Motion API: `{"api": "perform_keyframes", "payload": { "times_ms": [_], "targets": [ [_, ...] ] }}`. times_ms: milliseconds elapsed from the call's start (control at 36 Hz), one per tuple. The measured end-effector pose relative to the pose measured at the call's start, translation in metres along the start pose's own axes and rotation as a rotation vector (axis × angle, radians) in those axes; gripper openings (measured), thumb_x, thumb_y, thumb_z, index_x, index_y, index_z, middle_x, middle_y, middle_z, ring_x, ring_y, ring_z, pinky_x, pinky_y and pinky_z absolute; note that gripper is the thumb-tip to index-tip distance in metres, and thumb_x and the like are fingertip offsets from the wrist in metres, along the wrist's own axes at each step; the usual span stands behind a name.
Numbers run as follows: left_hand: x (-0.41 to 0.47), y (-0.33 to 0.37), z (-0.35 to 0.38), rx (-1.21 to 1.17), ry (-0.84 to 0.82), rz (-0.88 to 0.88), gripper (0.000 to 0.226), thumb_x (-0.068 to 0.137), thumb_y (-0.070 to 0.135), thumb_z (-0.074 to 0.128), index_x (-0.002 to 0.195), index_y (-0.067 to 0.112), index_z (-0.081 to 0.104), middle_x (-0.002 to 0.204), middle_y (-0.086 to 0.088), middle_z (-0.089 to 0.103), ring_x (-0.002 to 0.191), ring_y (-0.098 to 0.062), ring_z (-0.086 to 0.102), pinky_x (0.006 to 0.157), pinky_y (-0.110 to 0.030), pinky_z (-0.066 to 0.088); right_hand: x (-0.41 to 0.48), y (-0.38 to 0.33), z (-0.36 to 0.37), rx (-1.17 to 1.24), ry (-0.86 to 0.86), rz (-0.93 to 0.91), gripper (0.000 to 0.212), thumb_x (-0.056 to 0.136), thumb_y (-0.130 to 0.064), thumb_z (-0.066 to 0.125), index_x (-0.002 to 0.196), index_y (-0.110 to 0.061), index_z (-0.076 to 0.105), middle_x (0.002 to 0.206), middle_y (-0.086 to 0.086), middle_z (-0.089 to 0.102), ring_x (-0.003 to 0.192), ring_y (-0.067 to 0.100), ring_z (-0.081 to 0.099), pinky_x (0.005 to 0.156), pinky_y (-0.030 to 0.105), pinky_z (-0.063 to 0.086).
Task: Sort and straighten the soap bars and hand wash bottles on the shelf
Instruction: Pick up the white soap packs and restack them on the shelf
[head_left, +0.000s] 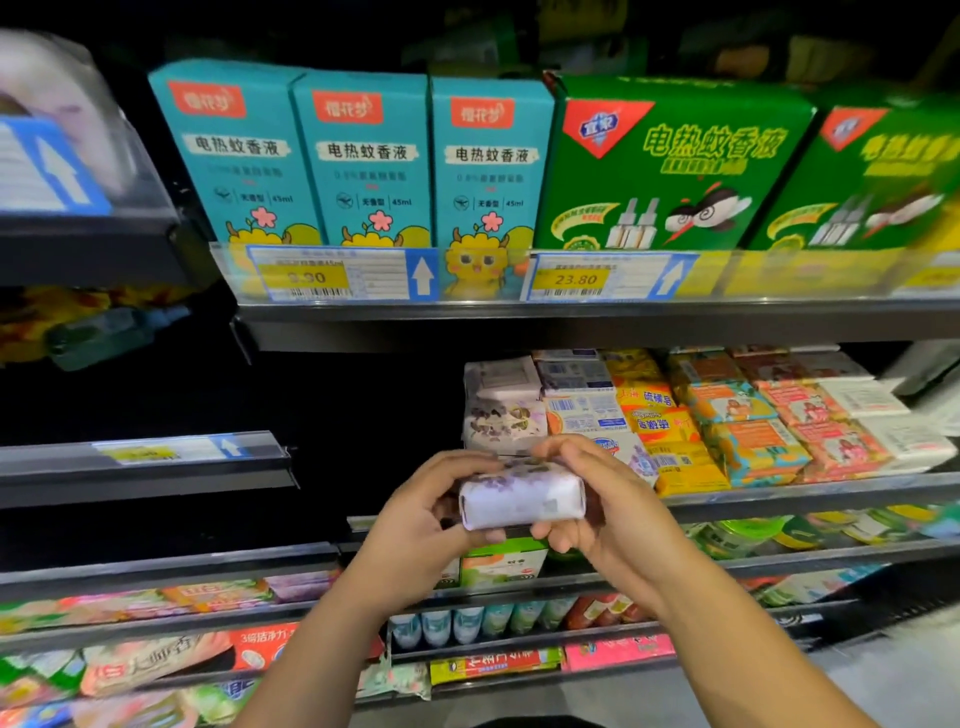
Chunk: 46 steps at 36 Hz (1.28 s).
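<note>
White paper with purple flowers wraps the soap bar (522, 498), held in front of the soap shelf (810, 491); the left hand (426, 514) and right hand (582, 499) curl their fingers around its ends.

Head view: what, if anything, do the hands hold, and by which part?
A lilac-wrapped soap bar, gripped by its ends: left hand on the left end, right hand on the right.
</note>
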<state>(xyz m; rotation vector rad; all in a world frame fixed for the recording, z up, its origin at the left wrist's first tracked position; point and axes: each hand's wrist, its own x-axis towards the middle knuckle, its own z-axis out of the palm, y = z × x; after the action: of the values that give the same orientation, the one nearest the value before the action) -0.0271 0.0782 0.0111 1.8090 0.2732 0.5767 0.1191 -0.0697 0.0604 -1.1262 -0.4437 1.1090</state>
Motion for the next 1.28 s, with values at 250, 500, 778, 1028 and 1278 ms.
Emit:
{"api": "perform_keyframes", "payload": {
  "times_ms": [250, 500, 778, 1028, 1278],
  "targets": [
    [-0.006, 0.017, 0.012, -0.259, 0.161, -0.095, 0.043, 0.088, 0.04, 0.066, 0.125, 0.022, 0.055, 0.115, 0.009, 0.069, 0.109, -0.008, 0.065, 0.086, -0.02, 0.052, 0.001, -0.003, 0.0, -0.455, 0.0, -0.03, 0.034, 0.086, -0.02, 0.073, 0.12, -0.021, 0.066, 0.109, -0.002, 0.075, 0.102, 0.016, 0.069, 0.088, 0.027, 0.055],
    [-0.009, 0.015, 0.007, -0.278, 0.213, -0.05, 0.052, 0.072, 0.042, 0.086, 0.117, 0.022, 0.067, 0.132, 0.007, 0.058, 0.116, -0.02, 0.062, 0.084, -0.028, 0.056, -0.001, -0.004, 0.009, -0.21, 0.081, -0.022, 0.016, 0.098, -0.015, 0.059, 0.106, -0.025, 0.068, 0.115, 0.008, 0.068, 0.076, 0.027, 0.067, 0.05, 0.029, 0.05],
    [-0.006, 0.015, 0.014, -0.25, 0.316, -0.073, 0.036, 0.087, 0.024, 0.074, 0.12, 0.017, 0.059, 0.121, 0.0, 0.064, 0.106, -0.005, 0.064, 0.083, -0.019, 0.053, 0.0, -0.009, 0.003, -0.258, -0.054, 0.055, 0.041, 0.075, -0.019, 0.079, 0.115, -0.023, 0.071, 0.107, 0.006, 0.071, 0.083, 0.027, 0.07, 0.067, 0.029, 0.057],
    [-0.005, 0.017, 0.024, -0.334, 0.452, -0.229, 0.026, 0.085, 0.055, 0.07, 0.103, 0.037, 0.063, 0.11, -0.012, 0.066, 0.104, -0.04, 0.063, 0.09, -0.066, 0.049, 0.004, 0.003, 0.01, -0.403, -0.025, -0.039, 0.031, 0.091, -0.037, 0.058, 0.11, -0.014, 0.069, 0.08, 0.013, 0.066, 0.059, 0.02, 0.061, 0.047, 0.028, 0.053],
    [-0.019, 0.013, 0.013, -0.234, 0.105, -0.238, 0.065, 0.063, 0.003, 0.087, 0.12, 0.023, 0.063, 0.127, 0.008, 0.063, 0.12, -0.016, 0.062, 0.091, -0.028, 0.055, 0.003, 0.0, 0.002, -0.012, 0.011, 0.029, 0.022, 0.094, -0.031, 0.056, 0.092, -0.018, 0.073, 0.091, 0.019, 0.07, 0.046, 0.024, 0.06, 0.032, 0.021, 0.039]
  ]
}}
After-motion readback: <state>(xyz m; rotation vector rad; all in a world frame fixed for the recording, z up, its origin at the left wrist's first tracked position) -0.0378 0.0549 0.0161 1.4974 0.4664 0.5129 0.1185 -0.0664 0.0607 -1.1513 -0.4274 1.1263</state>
